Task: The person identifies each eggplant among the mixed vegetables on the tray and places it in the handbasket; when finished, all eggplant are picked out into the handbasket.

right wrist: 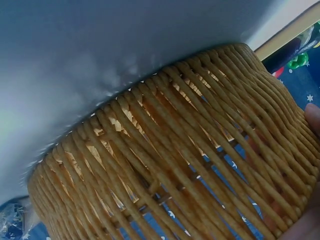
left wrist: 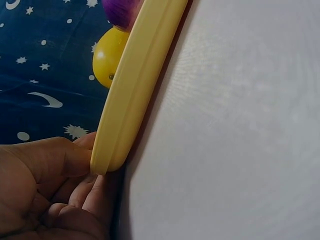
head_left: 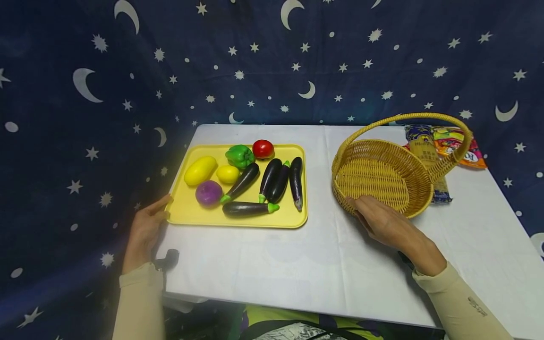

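My left hand (head_left: 146, 229) pinches the left rim of a yellow tray (head_left: 191, 216), thumb and fingers at its corner in the left wrist view. On the tray lie several dark eggplants (head_left: 250, 208), a green bell pepper (head_left: 240, 156), a red tomato (head_left: 263, 148), a lemon (head_left: 228, 174), a yellow mango-shaped fruit (head_left: 200, 171) and a round purple vegetable (head_left: 208, 193). To the right, my right hand (head_left: 384, 222) grips the near rim of a wicker basket (head_left: 374, 177) with a tall arched handle. Nothing lies inside the basket. Its woven side (right wrist: 175, 150) fills the right wrist view.
Behind the basket's right side lie a gold and blue packet (head_left: 425, 151) and a red-orange packet (head_left: 465, 153). White cloth covers the table (head_left: 255, 264), whose front edge runs near my body. A dark blue star-and-moon curtain (head_left: 272, 61) hangs behind and at left.
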Tool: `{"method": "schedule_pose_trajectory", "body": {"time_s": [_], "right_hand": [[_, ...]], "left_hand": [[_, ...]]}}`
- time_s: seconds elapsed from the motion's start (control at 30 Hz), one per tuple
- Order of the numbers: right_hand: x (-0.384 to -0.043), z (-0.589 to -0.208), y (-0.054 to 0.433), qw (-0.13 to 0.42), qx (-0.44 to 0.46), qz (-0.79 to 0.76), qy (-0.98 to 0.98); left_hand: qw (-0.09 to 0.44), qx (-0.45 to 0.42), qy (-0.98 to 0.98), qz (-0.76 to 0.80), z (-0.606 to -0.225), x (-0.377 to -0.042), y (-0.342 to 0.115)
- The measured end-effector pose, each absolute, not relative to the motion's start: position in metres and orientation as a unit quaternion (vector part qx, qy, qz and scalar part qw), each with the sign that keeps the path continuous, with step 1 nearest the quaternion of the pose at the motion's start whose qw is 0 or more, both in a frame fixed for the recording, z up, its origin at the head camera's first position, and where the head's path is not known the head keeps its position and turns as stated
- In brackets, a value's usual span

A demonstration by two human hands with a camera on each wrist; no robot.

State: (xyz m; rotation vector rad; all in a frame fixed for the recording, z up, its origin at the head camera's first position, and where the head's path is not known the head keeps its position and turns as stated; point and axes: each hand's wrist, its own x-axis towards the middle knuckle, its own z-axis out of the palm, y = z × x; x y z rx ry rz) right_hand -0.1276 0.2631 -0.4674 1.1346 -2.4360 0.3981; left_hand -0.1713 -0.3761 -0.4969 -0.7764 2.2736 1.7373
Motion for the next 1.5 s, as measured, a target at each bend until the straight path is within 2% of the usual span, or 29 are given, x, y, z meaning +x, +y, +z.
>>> {"method": "schedule_pose_trajectory", "body": {"time_s": [0.47,0.83,1.0,1.23,1.5], "right_hand": [[-0.129,-0.463,0.258,0.196,0.391,0.150,-0.887],[-0.135,-0.442,0.223,0.251,0.361,0.166,-0.883],[-0.136,-0.433,0.198,0.233,0.390,0.199,-0.868],[-0.137,-0.431,0.158,0.173,0.431,0.247,-0.851],[-0.149,-0.442,0.116,0.172,0.483,0.264,-0.817]], "left_hand": [[0.098,-0.252,0.762,0.588,-0.495,-0.169,-0.380],[0.099,-0.249,0.758,0.595,-0.497,-0.169,-0.380],[0.103,-0.237,0.761,0.596,-0.497,-0.169,-0.381],[0.107,-0.236,0.769,0.584,-0.498,-0.170,-0.381],[0.101,-0.211,0.773,0.589,-0.502,-0.169,-0.384]]}}
